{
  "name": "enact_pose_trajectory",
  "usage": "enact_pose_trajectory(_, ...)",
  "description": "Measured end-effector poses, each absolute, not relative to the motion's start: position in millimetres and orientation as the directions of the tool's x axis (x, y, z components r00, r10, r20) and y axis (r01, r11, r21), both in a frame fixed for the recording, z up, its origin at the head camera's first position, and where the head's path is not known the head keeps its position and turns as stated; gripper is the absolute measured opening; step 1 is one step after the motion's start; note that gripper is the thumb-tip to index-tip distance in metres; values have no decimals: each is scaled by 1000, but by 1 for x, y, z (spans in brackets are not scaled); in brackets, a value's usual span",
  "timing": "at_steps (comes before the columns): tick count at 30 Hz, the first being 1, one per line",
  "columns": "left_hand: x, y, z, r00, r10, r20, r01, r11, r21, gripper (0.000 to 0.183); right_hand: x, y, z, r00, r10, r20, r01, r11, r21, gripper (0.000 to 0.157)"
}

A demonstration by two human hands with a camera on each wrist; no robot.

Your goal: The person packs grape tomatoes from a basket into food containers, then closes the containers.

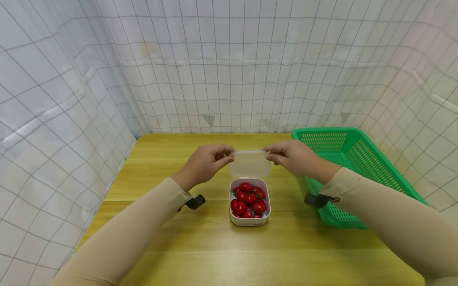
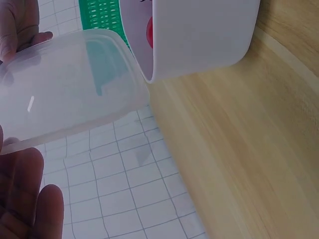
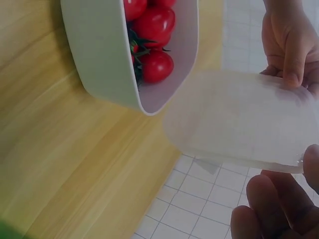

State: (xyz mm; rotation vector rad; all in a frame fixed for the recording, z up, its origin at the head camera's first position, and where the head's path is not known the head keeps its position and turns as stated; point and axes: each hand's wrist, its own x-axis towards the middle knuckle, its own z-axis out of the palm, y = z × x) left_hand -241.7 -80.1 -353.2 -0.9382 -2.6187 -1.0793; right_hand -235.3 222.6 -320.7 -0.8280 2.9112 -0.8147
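A white square container point(image 1: 249, 222) holding several red cherry tomatoes point(image 1: 251, 198) stands on the wooden table. Just behind its far rim, a translucent plastic lid point(image 1: 249, 164) is held up at a tilt. My left hand point(image 1: 208, 163) pinches the lid's left far corner between thumb and fingers. At the right far corner, my right hand point(image 1: 291, 157) pinches it the same way. In the right wrist view, green stems show among the tomatoes point(image 3: 157, 65), and the lid point(image 3: 239, 119) comes close to the container's rim.
A large green plastic basket point(image 1: 388, 169) sits on the right of the table point(image 1: 200, 254), partly behind my right forearm. White grid-patterned curtains point(image 1: 229, 71) enclose the table at the back and sides. Each wrist carries a small black camera point(image 1: 195, 201).
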Motion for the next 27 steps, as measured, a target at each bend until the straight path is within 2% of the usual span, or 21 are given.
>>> enact_pose_trajectory(7,-239,-84,-356,-755,525,394,651,524,549,15,-230,223,-320,-848,-510,147,-512,713,-480,27)
enact_pose_trajectory(19,-229,-88,-364,-703,606,372,699,493,518,18,-218,221,-326,-800,-588,118,-583,715,-386,22)
enact_pose_trajectory(27,-218,-90,-367,-651,662,371,748,474,465,16,-208,221,-331,-731,-671,125,-672,677,-298,18)
